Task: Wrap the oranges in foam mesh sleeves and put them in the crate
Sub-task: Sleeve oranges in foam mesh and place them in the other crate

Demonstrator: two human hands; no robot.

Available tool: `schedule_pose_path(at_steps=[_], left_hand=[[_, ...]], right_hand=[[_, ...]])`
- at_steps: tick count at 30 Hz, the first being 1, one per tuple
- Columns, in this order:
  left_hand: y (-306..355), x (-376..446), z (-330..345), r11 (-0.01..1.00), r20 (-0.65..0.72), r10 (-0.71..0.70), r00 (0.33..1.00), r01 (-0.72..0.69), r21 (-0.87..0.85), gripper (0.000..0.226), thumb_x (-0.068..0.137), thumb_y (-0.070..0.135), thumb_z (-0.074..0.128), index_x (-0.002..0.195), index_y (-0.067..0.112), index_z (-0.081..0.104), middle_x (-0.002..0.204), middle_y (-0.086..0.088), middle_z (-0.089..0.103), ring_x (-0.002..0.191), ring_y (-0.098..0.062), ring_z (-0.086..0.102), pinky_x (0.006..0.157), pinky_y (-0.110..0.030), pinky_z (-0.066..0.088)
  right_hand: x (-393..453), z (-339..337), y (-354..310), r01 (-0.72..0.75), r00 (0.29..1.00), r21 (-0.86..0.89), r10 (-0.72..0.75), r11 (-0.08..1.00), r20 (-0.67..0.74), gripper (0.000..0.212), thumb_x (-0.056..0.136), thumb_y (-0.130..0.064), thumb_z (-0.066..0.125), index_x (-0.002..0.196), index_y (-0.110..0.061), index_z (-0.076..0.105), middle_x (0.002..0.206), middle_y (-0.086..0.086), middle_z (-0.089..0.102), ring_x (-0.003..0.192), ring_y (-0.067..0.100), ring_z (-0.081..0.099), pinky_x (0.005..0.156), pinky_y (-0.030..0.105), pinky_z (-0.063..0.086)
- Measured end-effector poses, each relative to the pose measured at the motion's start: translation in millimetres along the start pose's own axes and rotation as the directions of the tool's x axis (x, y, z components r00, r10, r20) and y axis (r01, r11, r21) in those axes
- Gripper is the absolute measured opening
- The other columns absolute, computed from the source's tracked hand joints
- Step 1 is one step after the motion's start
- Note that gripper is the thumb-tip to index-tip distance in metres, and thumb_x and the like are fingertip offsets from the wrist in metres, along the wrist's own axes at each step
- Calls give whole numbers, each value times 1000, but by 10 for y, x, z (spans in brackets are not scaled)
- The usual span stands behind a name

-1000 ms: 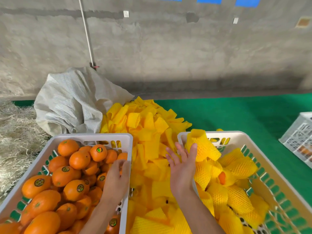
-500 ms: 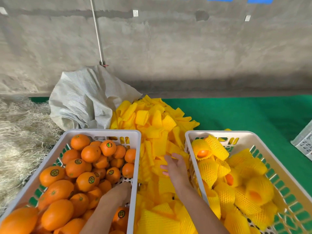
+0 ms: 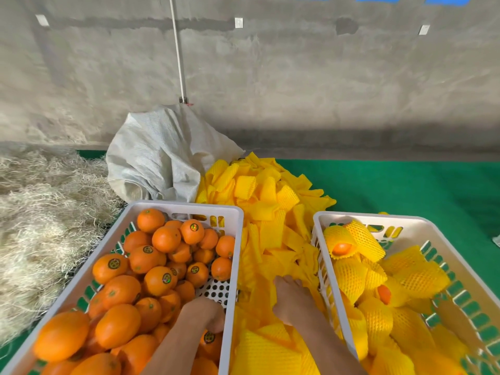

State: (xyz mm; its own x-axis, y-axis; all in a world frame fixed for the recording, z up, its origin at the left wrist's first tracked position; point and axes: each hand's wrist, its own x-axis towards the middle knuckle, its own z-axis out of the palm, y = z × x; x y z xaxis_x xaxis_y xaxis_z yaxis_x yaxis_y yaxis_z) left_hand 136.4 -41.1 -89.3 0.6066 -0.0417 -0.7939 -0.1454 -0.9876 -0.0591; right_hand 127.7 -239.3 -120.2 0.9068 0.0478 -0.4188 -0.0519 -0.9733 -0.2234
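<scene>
Left hand [image 3: 207, 316] is down inside the left crate [image 3: 186, 208], knuckles up, fingers curled downward over an orange with a sticker [image 3: 209, 338] near the crate's right wall. Fingertips are hidden behind the hand, so a full grasp cannot be confirmed; it looks clenched around that fruit. Right hand [image 3: 290, 296] is palm down in the pile of yellow foam mesh sleeves [image 3: 270, 212] between the two crates, fingers sunk into the loose sleeves. Whether it pinches one or just presses on them cannot be told, since the fingertips are buried.

Left crate is white plastic with slotted sides and holds bare oranges [image 3: 151, 269], many with round dark stickers, heaped toward the near end; a patch of perforated floor shows just beyond the left hand. Right crate [image 3: 370, 217], also white and slotted, holds wrapped oranges [image 3: 351, 274] in yellow mesh, orange skin showing at a few open ends. One wrapped orange [image 3: 342, 243] lies at the far left corner, open end facing the camera.

The sleeve pile runs from between the crates back toward a crumpled white woven sack [image 3: 159, 155]. Dry straw [image 3: 40, 212] lies left of the crates. Green mat [image 3: 405, 190] covers the floor to the right. Grey concrete wall [image 3: 270, 77] behind, with a thin white pipe [image 3: 177, 50] running down it to the sack.
</scene>
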Motion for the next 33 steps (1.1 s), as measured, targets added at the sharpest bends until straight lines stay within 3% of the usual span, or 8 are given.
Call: schedule_pose_path(at_steps=[6, 10, 15, 23, 26, 27, 30, 33], left_hand=[[-166, 60, 63, 952, 76, 130, 989, -103, -288, 46, 104, 36, 52, 139, 8, 59, 141, -17, 61, 117, -30, 64, 100, -38, 54], [-219, 155, 70, 880, 143, 165, 976, -79, -469, 47, 95, 24, 73, 139, 11, 61, 148, -10, 55, 136, -31, 53, 102, -35, 55], [-240, 219, 86, 909, 178, 155, 972, -70, -412, 55, 86, 23, 82, 136, 13, 65, 146, -11, 56, 126, -29, 59, 104, -35, 55], [-268, 185, 73, 874, 18, 132, 991, -108, -474, 43, 87, 15, 81, 128, 9, 70, 133, -9, 64, 120, -35, 63, 84, -39, 64], [-303, 187, 65, 803, -110, 80, 991, -129, -582, 43, 91, 14, 75, 133, 11, 65, 130, -12, 63, 107, -35, 68, 73, -41, 66], [-320, 202, 59, 756, -191, 64, 980, -173, -632, 41, 93, 17, 71, 133, 13, 64, 124, -12, 65, 100, -32, 69, 72, -42, 66], [-321, 256, 19, 582, -545, -14, 838, -436, -686, 22, 101, 18, 60, 121, 26, 66, 107, -5, 71, 85, -21, 70, 76, -47, 63], [-228, 258, -44, 421, -833, -188, 520, -724, -546, 19, 105, 24, 60, 118, 31, 72, 113, 0, 70, 103, -11, 66, 92, -40, 59]], right_hand=[[12, 50, 12, -9, 997, -103, 1, 995, -72, 40, 99, -12, 54, 138, -16, 49, 145, 7, 49, 138, 30, 43, 114, 43, 33], [44, 1, 5, -14, 990, -51, 7, 999, -144, 24, 102, -13, 45, 123, -16, 57, 126, 9, 65, 116, 30, 62, 94, 36, 45], [52, 10, -15, 13, 985, 48, -4, 999, -173, 32, 107, -21, 44, 137, -18, 54, 128, 8, 65, 114, 29, 63, 86, 34, 48], [36, -24, -54, 77, 978, 207, -34, 975, -205, 27, 108, -27, 45, 127, -14, 58, 112, 7, 67, 100, 28, 64, 72, 31, 43], [33, -54, -93, 160, 961, 383, -54, 910, -273, 21, 106, -36, 51, 94, -20, 55, 79, -4, 50, 78, 18, 51, 66, 32, 34], [30, -73, -113, 185, 949, 429, -48, 884, -311, 33, 105, -40, 54, 81, -18, 50, 73, -4, 48, 71, 16, 48, 63, 34, 36], [10, -131, -159, 288, 869, 497, -5, 818, -496, 49, 102, -47, 58, 67, -16, 44, 71, -2, 52, 65, 15, 47, 62, 39, 40], [0, -193, -191, 374, 808, 635, 98, 676, -581, 37, 101, -44, 61, 78, -16, 54, 69, -3, 53, 58, 14, 55, 57, 42, 52]])
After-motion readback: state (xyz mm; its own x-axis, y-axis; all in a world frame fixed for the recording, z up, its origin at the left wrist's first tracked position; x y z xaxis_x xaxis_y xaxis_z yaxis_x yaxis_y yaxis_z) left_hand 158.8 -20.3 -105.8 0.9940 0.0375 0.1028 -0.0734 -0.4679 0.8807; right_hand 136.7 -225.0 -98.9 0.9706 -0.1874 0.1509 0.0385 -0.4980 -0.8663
